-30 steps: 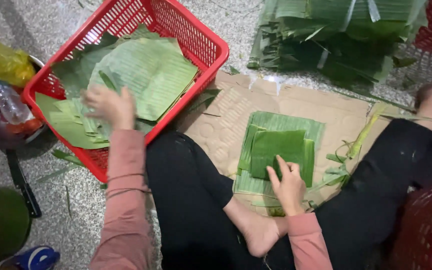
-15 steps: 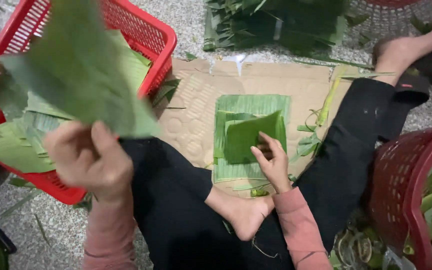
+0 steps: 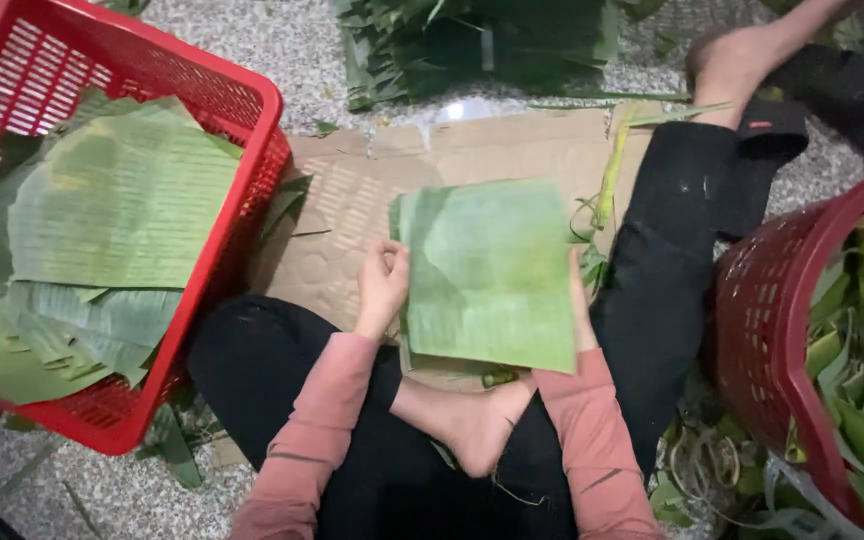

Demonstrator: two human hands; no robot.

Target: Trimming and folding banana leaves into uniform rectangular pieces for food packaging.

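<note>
Both hands grasp one broad green leaf (image 3: 487, 275) over the cardboard (image 3: 352, 210): left hand (image 3: 382, 290) pinching its edge, right hand (image 3: 579, 310) mostly hidden behind it. Best kept flat and square.

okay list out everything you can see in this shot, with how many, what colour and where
banana leaf sheet: one, pale green, held over the cardboard, centre
square basket: one, red, left, filled with leaves
leaves in basket: several, green, left
cardboard: one flattened piece, brown, on the floor, centre
leaf bundles: a pile, dark green, top centre
round basket: one, dark red, right, holding leaf strips
floor: speckled grey
left hand: grips the sheet's left edge
right hand: mostly hidden behind the sheet's right edge
</note>
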